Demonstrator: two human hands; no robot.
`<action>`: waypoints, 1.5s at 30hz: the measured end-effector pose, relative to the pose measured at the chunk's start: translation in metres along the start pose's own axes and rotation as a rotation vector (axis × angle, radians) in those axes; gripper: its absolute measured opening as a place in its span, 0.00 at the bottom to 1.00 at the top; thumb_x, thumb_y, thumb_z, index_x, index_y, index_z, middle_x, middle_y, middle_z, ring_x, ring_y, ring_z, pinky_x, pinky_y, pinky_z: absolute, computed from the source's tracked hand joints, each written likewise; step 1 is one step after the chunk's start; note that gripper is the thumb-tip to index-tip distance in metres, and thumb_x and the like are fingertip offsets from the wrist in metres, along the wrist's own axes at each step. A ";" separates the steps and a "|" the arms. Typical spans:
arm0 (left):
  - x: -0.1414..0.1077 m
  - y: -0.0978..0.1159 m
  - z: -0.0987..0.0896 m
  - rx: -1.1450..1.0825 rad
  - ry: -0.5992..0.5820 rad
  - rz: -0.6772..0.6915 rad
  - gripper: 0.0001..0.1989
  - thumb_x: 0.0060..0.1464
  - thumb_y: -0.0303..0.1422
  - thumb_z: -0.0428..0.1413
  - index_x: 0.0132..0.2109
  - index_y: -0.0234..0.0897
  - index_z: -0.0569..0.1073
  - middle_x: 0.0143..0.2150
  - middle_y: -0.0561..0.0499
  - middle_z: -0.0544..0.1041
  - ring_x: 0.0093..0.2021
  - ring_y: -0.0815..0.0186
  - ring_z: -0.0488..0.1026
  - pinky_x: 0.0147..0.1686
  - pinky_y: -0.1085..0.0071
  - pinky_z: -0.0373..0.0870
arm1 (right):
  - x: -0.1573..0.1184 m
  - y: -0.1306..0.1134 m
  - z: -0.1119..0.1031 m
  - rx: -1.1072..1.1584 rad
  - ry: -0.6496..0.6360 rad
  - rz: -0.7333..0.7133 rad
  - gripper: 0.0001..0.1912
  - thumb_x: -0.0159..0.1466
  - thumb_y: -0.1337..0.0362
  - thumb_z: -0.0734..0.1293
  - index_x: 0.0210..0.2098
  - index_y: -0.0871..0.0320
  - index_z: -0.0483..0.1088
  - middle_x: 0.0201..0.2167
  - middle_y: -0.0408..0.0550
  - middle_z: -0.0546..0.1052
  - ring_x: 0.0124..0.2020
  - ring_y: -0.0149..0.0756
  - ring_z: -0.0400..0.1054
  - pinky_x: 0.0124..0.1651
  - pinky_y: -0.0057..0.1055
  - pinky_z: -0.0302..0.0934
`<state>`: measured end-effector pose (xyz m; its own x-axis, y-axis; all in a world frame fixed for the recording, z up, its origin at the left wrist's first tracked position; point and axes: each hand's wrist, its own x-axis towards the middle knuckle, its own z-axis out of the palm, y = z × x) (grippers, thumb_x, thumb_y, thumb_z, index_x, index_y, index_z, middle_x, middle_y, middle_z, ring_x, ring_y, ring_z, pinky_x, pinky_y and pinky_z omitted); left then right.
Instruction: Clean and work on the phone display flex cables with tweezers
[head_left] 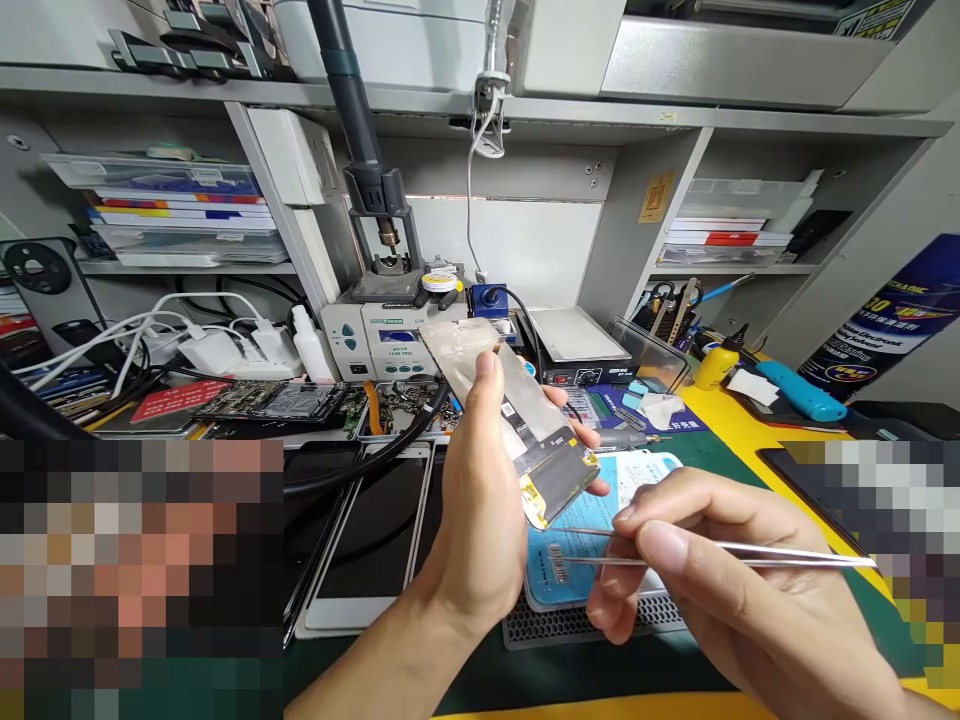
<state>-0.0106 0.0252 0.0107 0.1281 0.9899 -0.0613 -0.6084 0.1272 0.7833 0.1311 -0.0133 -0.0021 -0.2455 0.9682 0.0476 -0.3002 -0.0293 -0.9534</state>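
Note:
My left hand (486,490) grips a phone screen panel (536,410) by its long sides, thumb on top and fingertips showing at the far edge. The panel's back faces me, silvery grey with a dark flex cable area and yellow-gold patches at the lower end. In my right hand (712,570) is a pair of metal tweezers (780,555), pinched between thumb and fingers, with the tips apart. The upper tip lies close to the panel's lower corner; whether it touches I cannot tell. Below both hands lies a blue package with a barcode (577,540).
A white-framed phone screen (360,560) and other dark panels lie left of my hands. Behind stand a hot-air station (382,340) and a flat-topped device (577,340). A black hose (390,455) crosses the bench. A yellow bottle (718,362) and spray can (877,325) are at right.

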 end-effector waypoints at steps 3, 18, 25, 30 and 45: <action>-0.001 0.002 0.001 0.001 -0.010 0.025 0.25 0.64 0.49 0.41 0.38 0.36 0.75 0.27 0.48 0.79 0.22 0.60 0.77 0.24 0.68 0.74 | -0.001 -0.001 0.001 -0.015 -0.004 0.001 0.06 0.60 0.60 0.73 0.28 0.54 0.78 0.21 0.48 0.81 0.23 0.38 0.76 0.27 0.32 0.72; -0.005 -0.003 -0.002 -0.172 -0.135 0.078 0.30 0.56 0.58 0.47 0.39 0.38 0.80 0.33 0.47 0.81 0.23 0.66 0.73 0.31 0.65 0.76 | -0.003 0.006 -0.009 -0.182 -0.120 -0.142 0.05 0.66 0.63 0.68 0.33 0.50 0.77 0.25 0.43 0.82 0.25 0.34 0.77 0.31 0.28 0.74; -0.007 0.003 0.004 -0.187 -0.137 0.133 0.30 0.59 0.57 0.44 0.48 0.40 0.78 0.34 0.43 0.79 0.34 0.54 0.77 0.26 0.65 0.74 | -0.004 0.005 -0.003 -0.347 -0.101 -0.224 0.06 0.65 0.65 0.68 0.33 0.48 0.77 0.24 0.42 0.83 0.24 0.34 0.78 0.29 0.26 0.75; -0.008 0.005 0.005 -0.184 -0.155 0.113 0.33 0.58 0.58 0.41 0.53 0.39 0.74 0.33 0.43 0.76 0.32 0.55 0.74 0.24 0.65 0.71 | -0.002 0.006 0.000 -0.458 -0.069 -0.291 0.05 0.63 0.62 0.69 0.31 0.49 0.78 0.21 0.43 0.82 0.22 0.37 0.78 0.25 0.26 0.76; -0.006 0.005 0.003 -0.309 -0.270 -0.025 0.34 0.61 0.56 0.38 0.42 0.34 0.78 0.31 0.46 0.75 0.28 0.66 0.72 0.24 0.74 0.72 | -0.006 0.017 0.007 -0.555 0.264 -0.430 0.13 0.57 0.49 0.72 0.25 0.51 0.77 0.16 0.46 0.78 0.18 0.39 0.75 0.19 0.27 0.72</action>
<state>-0.0122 0.0201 0.0165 0.3219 0.9393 0.1189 -0.8040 0.2049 0.5582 0.1205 -0.0213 -0.0167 0.0387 0.8953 0.4438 0.2060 0.4274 -0.8803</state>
